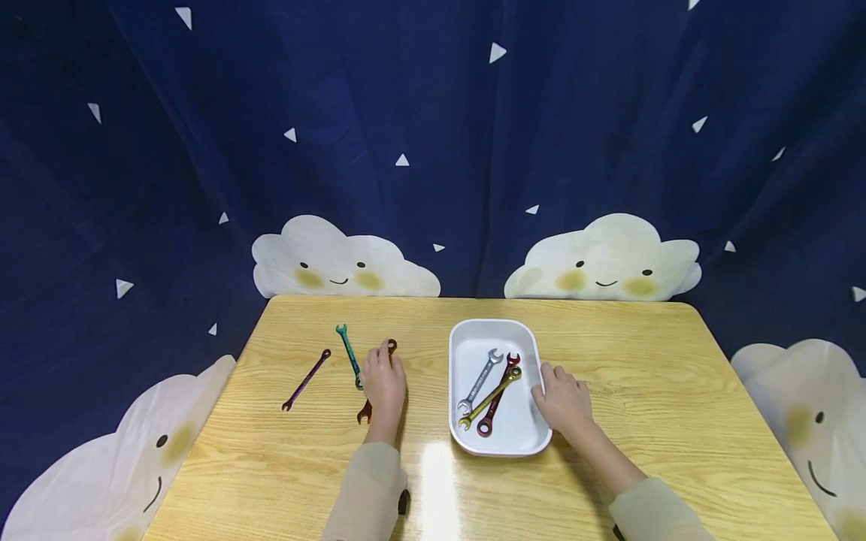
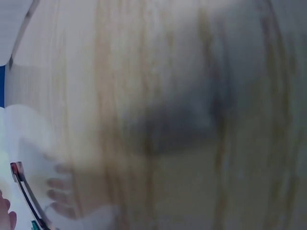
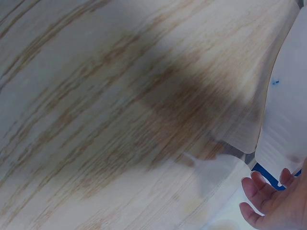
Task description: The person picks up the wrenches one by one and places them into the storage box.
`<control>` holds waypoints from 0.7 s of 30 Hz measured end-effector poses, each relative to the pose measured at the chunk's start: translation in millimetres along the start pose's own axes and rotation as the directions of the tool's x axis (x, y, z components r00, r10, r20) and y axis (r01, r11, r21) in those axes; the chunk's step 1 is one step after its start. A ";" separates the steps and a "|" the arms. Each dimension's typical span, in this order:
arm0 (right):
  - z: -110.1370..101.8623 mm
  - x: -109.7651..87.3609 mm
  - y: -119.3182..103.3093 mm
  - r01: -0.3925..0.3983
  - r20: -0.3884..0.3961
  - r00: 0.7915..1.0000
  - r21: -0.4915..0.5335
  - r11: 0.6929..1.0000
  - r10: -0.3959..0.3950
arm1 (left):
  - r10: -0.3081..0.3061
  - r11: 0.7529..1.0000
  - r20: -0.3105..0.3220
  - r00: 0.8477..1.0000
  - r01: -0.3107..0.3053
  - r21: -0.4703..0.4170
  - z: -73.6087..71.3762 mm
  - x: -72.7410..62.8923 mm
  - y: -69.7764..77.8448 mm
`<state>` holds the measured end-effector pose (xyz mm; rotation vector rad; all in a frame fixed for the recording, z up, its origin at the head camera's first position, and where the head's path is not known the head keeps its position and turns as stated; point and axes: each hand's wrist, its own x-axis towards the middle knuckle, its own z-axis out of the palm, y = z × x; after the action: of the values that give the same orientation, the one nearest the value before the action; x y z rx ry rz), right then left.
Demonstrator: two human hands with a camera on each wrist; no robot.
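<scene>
My left hand (image 1: 383, 383) is over a copper-orange wrench (image 1: 365, 412) that lies on the table, covering its middle. In the left wrist view its fingertips (image 2: 5, 211) show beside the wrench (image 2: 26, 196), with a gap between. Just left of that hand lies a teal wrench (image 1: 349, 357), and farther left a purple one (image 1: 306, 381). At the right wall of a white tray (image 1: 463, 330) is my right hand (image 1: 565, 400), fingers loosely bent, fingertips at the rim. Inside the tray a silver wrench (image 1: 481, 380), a red wrench (image 1: 496, 402) and a gold wrench (image 1: 492, 397) lie overlapping.
The wooden table (image 1: 649, 383) extends to both sides of the tray. Behind it hangs a dark blue curtain (image 1: 433, 90) with white triangles and smiling clouds. A bright reflection lies on the table in front of the tray.
</scene>
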<state>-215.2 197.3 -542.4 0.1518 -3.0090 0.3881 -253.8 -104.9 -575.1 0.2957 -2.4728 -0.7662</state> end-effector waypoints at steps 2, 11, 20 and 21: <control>-0.2 -0.1 -0.1 0.000 0.000 1.000 0.000 1.000 0.000 | -0.024 1.000 0.018 1.000 0.024 0.009 0.3 -0.3 -1.9; -0.1 -0.1 -0.3 -0.001 -0.004 1.000 0.003 1.000 0.001 | -0.046 0.999 0.042 0.998 0.045 0.028 4.1 -1.7 -8.9; 0.5 -0.1 0.0 0.002 -0.011 1.000 0.003 1.000 -0.002 | -0.121 0.991 0.132 0.984 0.111 0.080 5.7 -0.3 -10.4; 0.4 -0.1 -0.1 0.002 -0.011 1.000 0.004 1.000 -0.002 | -0.130 0.989 0.142 0.981 0.118 0.091 6.3 0.2 -10.4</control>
<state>-215.1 197.1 -542.8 0.1524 -2.9968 0.3939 -256.9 -110.6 -585.4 0.4416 -2.6505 -0.7629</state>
